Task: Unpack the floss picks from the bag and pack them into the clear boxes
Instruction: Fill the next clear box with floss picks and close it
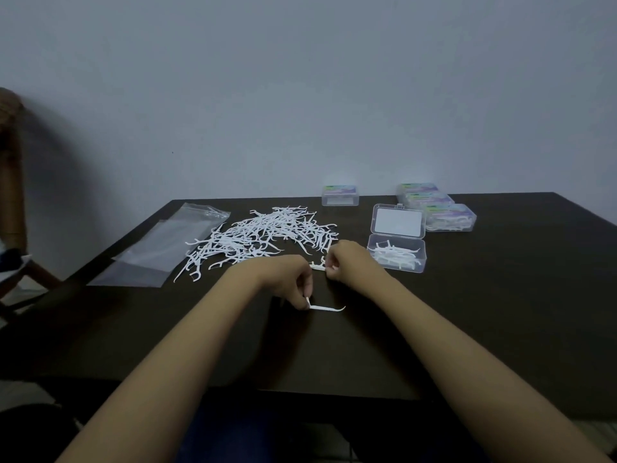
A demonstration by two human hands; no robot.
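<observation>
A loose heap of white floss picks (263, 237) lies on the dark table (500, 312), just right of the flat, empty clear bag (160, 248). An open clear box (396, 253) holds several picks, its lid (398, 221) tipped back. My left hand (287, 279) pinches one floss pick (327, 308) by its head end, low over the table. My right hand (347, 260) is closed on a small bunch of picks (319, 265) that pokes out to its left, between the heap and the open box.
One closed labelled box (340, 194) stands at the table's far edge. A row of three more closed boxes (437, 205) sits behind the open one. A wooden chair (13, 182) stands at the far left, against the grey wall.
</observation>
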